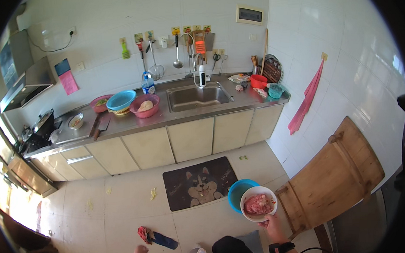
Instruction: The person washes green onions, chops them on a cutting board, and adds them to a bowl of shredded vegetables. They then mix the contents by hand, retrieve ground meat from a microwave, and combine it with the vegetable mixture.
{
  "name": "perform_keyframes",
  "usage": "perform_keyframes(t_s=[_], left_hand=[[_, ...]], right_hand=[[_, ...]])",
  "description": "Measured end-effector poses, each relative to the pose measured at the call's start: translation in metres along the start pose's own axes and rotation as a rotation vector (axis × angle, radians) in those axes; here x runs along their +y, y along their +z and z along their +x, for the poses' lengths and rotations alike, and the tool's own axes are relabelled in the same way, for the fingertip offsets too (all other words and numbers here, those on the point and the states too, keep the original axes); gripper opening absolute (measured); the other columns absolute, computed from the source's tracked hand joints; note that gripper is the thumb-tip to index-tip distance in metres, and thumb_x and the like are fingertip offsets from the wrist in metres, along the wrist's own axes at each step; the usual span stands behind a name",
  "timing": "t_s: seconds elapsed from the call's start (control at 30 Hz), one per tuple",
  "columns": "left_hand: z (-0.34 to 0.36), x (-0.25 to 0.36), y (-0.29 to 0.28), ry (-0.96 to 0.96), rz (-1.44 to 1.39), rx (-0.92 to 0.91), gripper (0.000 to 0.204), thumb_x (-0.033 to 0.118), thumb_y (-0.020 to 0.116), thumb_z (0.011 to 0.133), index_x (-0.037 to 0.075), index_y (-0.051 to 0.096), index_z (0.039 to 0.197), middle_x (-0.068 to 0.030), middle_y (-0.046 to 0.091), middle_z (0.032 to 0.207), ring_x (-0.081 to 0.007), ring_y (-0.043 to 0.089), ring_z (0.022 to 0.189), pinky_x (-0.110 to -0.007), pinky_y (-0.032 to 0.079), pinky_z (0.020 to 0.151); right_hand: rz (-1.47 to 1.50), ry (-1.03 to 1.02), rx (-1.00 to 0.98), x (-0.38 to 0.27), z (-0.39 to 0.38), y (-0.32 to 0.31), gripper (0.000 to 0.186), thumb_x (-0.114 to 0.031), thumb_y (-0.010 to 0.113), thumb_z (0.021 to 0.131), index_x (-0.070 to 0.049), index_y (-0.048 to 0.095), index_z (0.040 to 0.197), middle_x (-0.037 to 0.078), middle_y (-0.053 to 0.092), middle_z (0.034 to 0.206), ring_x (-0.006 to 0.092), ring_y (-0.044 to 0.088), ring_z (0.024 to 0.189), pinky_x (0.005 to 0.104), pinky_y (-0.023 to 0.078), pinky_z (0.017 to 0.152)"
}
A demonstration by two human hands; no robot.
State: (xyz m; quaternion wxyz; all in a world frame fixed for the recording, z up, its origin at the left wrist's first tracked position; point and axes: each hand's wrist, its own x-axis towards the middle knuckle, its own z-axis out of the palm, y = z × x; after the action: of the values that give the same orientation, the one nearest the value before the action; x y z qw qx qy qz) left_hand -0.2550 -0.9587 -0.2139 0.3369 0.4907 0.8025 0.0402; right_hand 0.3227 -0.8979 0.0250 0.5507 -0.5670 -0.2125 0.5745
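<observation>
My right hand (271, 223) grips the near rim of a white bowl (245, 209) in the lower right. Pink minced meat (259, 204) lies heaped in the bowl. Partly hidden behind the bowl is a blue basin (236, 190); whether the two touch, I cannot tell. Low in the view, left of my legs, my left hand (140, 250) shows only in part and its fingers are not clear. A red and dark blue item (157, 238), perhaps cloth, is nearest to it.
Along the far wall runs a steel counter (159, 119) with a sink (199, 98), a pink basin holding dough (145, 106), blue basins (121, 99) and a cleaver (101, 128). A dark dog-patterned mat (179, 197) lies on the floor. A wooden board (334, 176) leans at the right.
</observation>
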Motion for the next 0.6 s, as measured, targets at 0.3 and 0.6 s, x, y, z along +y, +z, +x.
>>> perform_keyframes(t_s=[0.3, 0.6], left_hand=[[0.224, 0.374, -0.123, 0.597, -0.305, 0.085, 0.022, 0.020, 0.059, 0.074, 0.010, 0.062, 0.093, -0.0095, 0.063, 0.081, -0.0226, 0.061, 0.078, -0.032, 0.048, 0.070], [0.327, 0.553, -0.169, 0.675, -0.260, 0.007, 0.020, 0.020, 0.061, 0.074, 0.010, 0.063, 0.091, -0.0081, 0.064, 0.078, -0.0191, 0.062, 0.070, -0.030, 0.049, 0.067]], right_hand=[[0.004, -0.049, 0.077, -0.053, 0.167, 0.040, 0.039, -0.009, 0.042, 0.076, -0.003, 0.040, 0.115, 0.013, 0.057, 0.098, 0.0204, 0.062, 0.072, 0.0281, 0.054, 0.055], [0.065, 0.030, 0.110, -0.115, 0.340, 0.113, 0.035, -0.010, 0.044, 0.078, -0.002, 0.041, 0.112, 0.013, 0.058, 0.093, 0.0203, 0.062, 0.073, 0.0283, 0.054, 0.058]])
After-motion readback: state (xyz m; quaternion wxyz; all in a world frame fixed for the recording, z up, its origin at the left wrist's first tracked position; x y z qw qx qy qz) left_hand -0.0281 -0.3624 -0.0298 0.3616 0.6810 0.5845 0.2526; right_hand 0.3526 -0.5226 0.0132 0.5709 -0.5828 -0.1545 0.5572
